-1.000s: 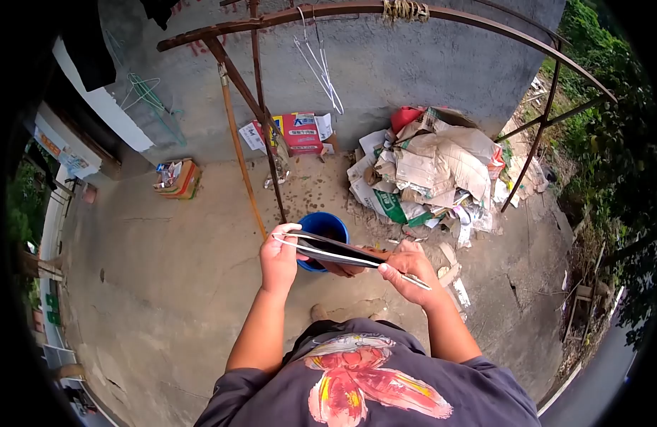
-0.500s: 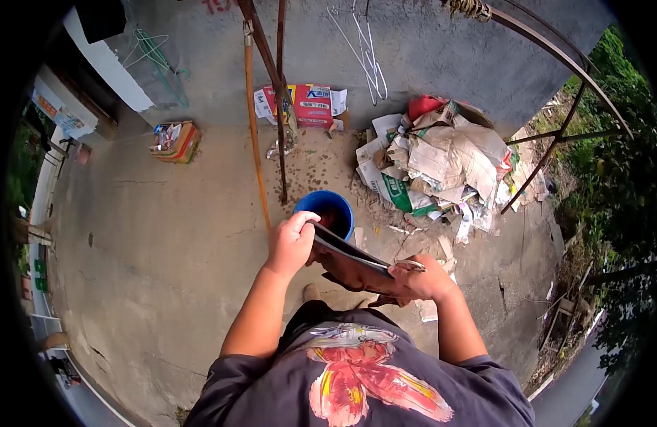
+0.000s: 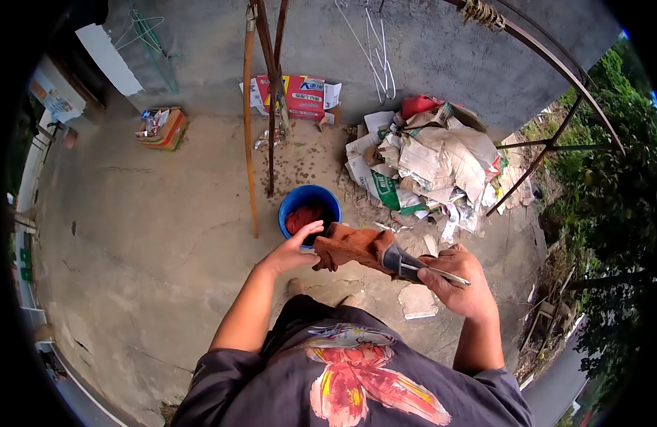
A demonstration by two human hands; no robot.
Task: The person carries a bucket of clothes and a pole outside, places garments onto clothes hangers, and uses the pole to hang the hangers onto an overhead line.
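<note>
A: Brown cloth (image 3: 353, 245); location, direction?
B: Held up in front of the dark shirt (image 3: 271, 398), just beside the blue bucket (image 3: 310, 191) in view; bunched, longer than wide; long axis running roughly left to right, sloping down toward the right; brown end pointing left, dark band (image 3: 399, 260) pointing right.
A: Hands?
B: Right hand (image 3: 465, 285) clamped on the dark band, by a pale strip (image 3: 453, 277); left hand (image 3: 291, 254) spread at the brown end, thumb and fingers apart; touching or not, can't tell.
A: Surface?
B: Concrete floor (image 3: 165, 249); cracked, tan-grey, marked with dark spots beyond the bucket; inside the bucket, reddish fabric (image 3: 305, 217).
A: Surroundings?
B: Outdoors, beside a grey wall (image 3: 449, 57); along its foot, a red printed box (image 3: 303, 96); right of that, a heap of flattened cardboard (image 3: 435, 164); well to the left, a small carton (image 3: 161, 132); nearer, a slim wooden pole (image 3: 249, 142); higher up, white wire hangers (image 3: 384, 64); at far right, greenery (image 3: 613, 206).
</note>
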